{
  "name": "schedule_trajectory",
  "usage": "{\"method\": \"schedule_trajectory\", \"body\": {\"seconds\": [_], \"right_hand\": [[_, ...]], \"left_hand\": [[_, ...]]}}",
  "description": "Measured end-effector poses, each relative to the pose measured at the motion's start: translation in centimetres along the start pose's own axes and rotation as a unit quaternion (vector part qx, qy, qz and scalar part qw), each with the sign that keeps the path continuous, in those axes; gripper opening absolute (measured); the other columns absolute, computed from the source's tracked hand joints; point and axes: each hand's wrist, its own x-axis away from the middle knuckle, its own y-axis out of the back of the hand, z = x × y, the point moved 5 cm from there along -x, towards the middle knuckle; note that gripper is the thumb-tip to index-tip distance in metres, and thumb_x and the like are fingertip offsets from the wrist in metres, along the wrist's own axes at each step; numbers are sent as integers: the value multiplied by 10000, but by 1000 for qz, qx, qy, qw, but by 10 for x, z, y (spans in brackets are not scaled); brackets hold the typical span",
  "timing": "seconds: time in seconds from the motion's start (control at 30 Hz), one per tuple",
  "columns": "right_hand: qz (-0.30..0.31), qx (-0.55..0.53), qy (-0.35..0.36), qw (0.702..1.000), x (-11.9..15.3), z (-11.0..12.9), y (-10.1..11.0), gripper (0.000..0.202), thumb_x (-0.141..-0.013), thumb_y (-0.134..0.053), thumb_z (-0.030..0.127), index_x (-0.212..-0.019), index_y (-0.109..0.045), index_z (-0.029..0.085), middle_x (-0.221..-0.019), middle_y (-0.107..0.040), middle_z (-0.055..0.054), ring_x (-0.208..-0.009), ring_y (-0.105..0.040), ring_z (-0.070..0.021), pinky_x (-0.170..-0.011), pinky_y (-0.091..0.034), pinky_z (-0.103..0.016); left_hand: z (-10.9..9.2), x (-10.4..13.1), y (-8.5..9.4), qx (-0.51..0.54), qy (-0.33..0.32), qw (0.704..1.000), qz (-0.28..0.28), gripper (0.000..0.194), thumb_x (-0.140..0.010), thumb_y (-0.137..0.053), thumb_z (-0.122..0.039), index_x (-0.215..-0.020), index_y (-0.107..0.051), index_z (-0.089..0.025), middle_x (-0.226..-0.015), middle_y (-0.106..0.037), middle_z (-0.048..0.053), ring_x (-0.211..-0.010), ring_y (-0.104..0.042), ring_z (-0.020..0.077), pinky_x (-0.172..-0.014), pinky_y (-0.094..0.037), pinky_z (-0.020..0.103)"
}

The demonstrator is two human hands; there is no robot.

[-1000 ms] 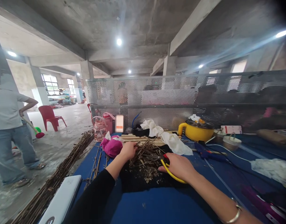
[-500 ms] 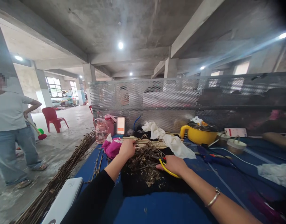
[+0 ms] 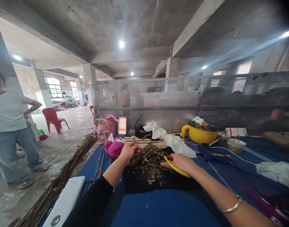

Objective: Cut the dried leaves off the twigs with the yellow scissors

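Note:
My right hand [image 3: 181, 164] is wrapped round pruning shears with a yellow handle [image 3: 174, 167] and a bit of red near the pivot; their blades are hard to make out against the twigs. My left hand [image 3: 129, 153] is closed in a pinch, and a thin dry twig [image 3: 134, 140] seems to stick up from its fingertips. Between and below both hands lies a heap of brown dry twigs [image 3: 146, 157]. Small pale clippings are scattered over the black cloth [image 3: 135, 184] under the heap.
Pale sticks [image 3: 156, 145], white cloth [image 3: 178, 146] and a purple cloth [image 3: 114, 148] lie beyond the heap on the blue table [image 3: 158, 208]. A yellow pot [image 3: 203, 135] stands right; a white power bank [image 3: 65, 200] and long stalks [image 3: 57, 176] lie left. A person [image 3: 12, 126] stands left.
My right hand has shifted slightly right with the shears, their handle turned a little. The left hand has opened out slightly at the fingers, staying near the same place.

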Motion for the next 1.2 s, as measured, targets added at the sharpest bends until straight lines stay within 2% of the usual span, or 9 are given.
{"method": "schedule_trajectory", "body": {"seconds": [0.13,0.2,0.37,0.43,0.53,0.63,0.83,1.0,1.2], "right_hand": [[1,-141,-23,990,7,-7,-1,489,-625,-554,666,-492,-505,198,-479,-525,-21,-477,-503,-156,-447,-321,-248],[18,-256,-75,964,9,-10,-10,482,-680,-504,654,-530,-493,196,-439,-477,9,-379,-409,-106,-382,-277,-230],[10,-636,-108,764,4,2,-32,303,-679,-601,468,-682,-482,189,-535,-542,32,-334,-343,-49,-319,-251,-180],[1,-670,-94,736,0,8,-35,228,-650,-620,353,-665,-464,187,-506,-510,49,-336,-348,-46,-320,-276,-177],[-13,-689,-84,720,-3,14,-34,180,-591,-619,222,-665,-457,191,-440,-427,89,-328,-338,-43,-317,-285,-164],[-12,-703,-86,706,-4,19,-33,186,-576,-629,196,-673,-471,189,-438,-441,89,-336,-371,-48,-325,-324,-166],[-8,-706,-99,702,3,24,-32,237,-657,-650,365,-705,-514,176,-514,-550,28,-376,-467,-73,-327,-352,-174],[-26,-686,-112,718,7,18,-44,260,-572,-684,219,-741,-487,195,-555,-570,45,-411,-508,-86,-347,-351,-175],[-4,-678,-86,730,4,15,-52,286,-524,-655,200,-749,-478,198,-540,-543,68,-419,-509,-98,-390,-364,-211]], "left_hand": [[13,19,-13,217,62,973,46,162,-846,-476,-219,-960,-545,-126,-885,-647,68,-571,-579,41,-472,-383,128],[20,27,-24,299,75,949,71,153,-802,-548,-226,-917,-555,-125,-832,-645,51,-556,-568,40,-485,-385,134],[29,44,-60,255,38,953,158,258,-732,-611,-323,-886,-578,-119,-713,-636,25,-545,-551,71,-524,-381,177],[31,49,-71,201,19,962,182,230,-746,-569,-349,-811,-574,-128,-651,-605,4,-528,-525,80,-532,-378,197],[26,53,-75,45,-70,979,188,235,-791,-477,-330,-648,-527,-150,-564,-528,-20,-503,-458,85,-530,-354,211],[17,56,-70,-146,-172,962,153,261,-819,-430,-297,-611,-511,-162,-552,-504,-19,-517,-431,96,-524,-311,215],[10,59,-62,-346,-216,911,68,265,-851,-380,-276,-695,-571,-179,-629,-576,22,-580,-501,130,-540,-279,223],[11,64,-64,-356,-216,906,83,253,-846,-390,-282,-741,-600,-190,-677,-614,31,-605,-532,141,-551,-298,226],[11,66,-69,-136,-142,967,164,295,-808,-436,-404,-782,-617,-172,-625,-576,-4,-553,-484,113,-532,-343,215]]}}
